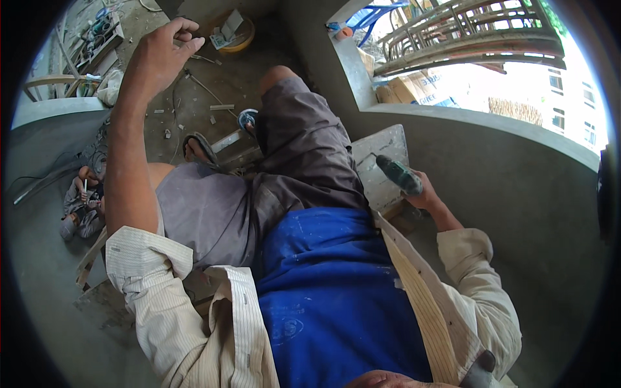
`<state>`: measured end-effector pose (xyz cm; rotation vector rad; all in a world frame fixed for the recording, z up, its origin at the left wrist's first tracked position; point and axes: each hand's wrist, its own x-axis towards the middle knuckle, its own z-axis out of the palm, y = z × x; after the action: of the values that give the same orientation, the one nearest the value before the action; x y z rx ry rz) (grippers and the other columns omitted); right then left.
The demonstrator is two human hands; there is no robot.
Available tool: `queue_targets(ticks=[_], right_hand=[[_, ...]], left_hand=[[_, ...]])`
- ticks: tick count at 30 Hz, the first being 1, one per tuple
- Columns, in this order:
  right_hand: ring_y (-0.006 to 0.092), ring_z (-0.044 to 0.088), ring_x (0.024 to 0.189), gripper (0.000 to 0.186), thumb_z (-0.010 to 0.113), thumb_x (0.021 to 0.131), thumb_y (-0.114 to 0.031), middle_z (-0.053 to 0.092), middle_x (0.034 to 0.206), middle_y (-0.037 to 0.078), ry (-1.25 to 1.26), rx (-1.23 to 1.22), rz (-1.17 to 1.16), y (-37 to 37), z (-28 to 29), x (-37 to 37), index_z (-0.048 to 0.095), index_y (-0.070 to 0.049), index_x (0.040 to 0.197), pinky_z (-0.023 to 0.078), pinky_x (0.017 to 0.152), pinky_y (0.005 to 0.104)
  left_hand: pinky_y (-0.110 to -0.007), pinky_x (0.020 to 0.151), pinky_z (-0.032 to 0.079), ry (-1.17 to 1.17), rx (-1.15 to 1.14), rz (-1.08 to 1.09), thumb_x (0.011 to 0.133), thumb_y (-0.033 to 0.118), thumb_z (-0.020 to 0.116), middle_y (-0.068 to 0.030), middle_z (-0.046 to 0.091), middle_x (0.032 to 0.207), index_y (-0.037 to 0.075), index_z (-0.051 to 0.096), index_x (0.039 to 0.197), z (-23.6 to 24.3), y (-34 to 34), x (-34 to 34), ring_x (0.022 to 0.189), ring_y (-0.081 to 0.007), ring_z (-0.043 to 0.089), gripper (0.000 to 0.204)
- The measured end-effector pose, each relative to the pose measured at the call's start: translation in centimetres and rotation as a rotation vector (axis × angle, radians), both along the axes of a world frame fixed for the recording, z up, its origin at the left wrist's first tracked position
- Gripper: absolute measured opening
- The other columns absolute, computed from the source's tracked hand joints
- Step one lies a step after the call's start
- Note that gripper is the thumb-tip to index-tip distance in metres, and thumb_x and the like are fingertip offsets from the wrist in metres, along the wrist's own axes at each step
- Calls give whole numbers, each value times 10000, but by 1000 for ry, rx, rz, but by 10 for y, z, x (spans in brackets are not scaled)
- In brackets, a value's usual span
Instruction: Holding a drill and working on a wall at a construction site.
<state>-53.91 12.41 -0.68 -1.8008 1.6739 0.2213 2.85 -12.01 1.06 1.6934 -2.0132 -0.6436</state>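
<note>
Our left hand (pixel 167 57) is raised at the upper left, fingers loosely curled and thumb apart, with nothing visible in its grasp. Our right hand (pixel 425 194), right of centre, is closed around the rear of a dark green power tool (pixel 397 173). The tool lies past our right thigh (pixel 310 152), its narrow tip pointing up and left across a grey, smeared board (pixel 387 141); we cannot tell whether tip and board touch.

We judge the tool to be fairly weighty but manageable in one hand, with a hard, stiff casing that could turn slippery if dusty. Its rear, where our palm wraps it, looks the best place to hold; the thick middle could take a steadying hand. The slim tip is probably its most fragile part, so fingers belong well clear. The board looks rigid and is likely easiest to hold by its edges.

Beyond our left hand, a round tub (pixel 244 45) with an orange-yellow rim holds pale pieces on a scrap-strewn floor (pixel 220 74).
</note>
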Motion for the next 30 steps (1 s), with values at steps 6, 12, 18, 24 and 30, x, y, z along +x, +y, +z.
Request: queue_targets(ticks=[6, 12, 18, 24, 30], right_hand=[[306, 664, 912, 405, 656, 723, -31, 692, 1053, 108, -196, 83, -80, 0, -11, -14, 658, -53, 1127, 531, 805, 382], [107, 616, 840, 347, 755, 788, -68, 673, 1004, 17, -433, 227, -604, 17, -11, 6, 648, -40, 1116, 524, 689, 275], [91, 619, 804, 388, 779, 779, -97, 691, 953, 37, -309, -74, -609, 32, -24, 12, 623, -31, 1128, 513, 728, 264], [102, 637, 860, 390, 757, 784, -71, 700, 940, 52, -265, -316, -421, 27, -10, 35, 606, -13, 1139, 510, 798, 271], [110, 634, 913, 410, 725, 785, -40, 690, 1004, 72, -302, -310, -433, 26, -15, 31, 592, -17, 1172, 497, 836, 272]], left_hand=[[-372, 781, 533, 10, -30, 19, 889, 315, 692, -99, 700, 989, 91, 634, 1172, 3, 1, -1, 848, -247, 686, 365], [-336, 778, 528, -71, 53, -7, 917, 307, 676, -110, 678, 1060, 78, 615, 1227, 9, 9, -2, 891, -210, 684, 391], [-339, 780, 531, -63, 106, 2, 913, 310, 680, -117, 672, 1073, 76, 609, 1240, 3, 9, -6, 895, -209, 679, 408], [-338, 771, 528, -59, 113, -18, 916, 306, 677, -109, 673, 1080, 78, 612, 1236, 5, 5, -17, 908, -208, 682, 399], [-340, 763, 528, -43, 115, -8, 916, 298, 678, -105, 673, 1075, 83, 611, 1236, 5, 6, -17, 904, -209, 682, 392]])
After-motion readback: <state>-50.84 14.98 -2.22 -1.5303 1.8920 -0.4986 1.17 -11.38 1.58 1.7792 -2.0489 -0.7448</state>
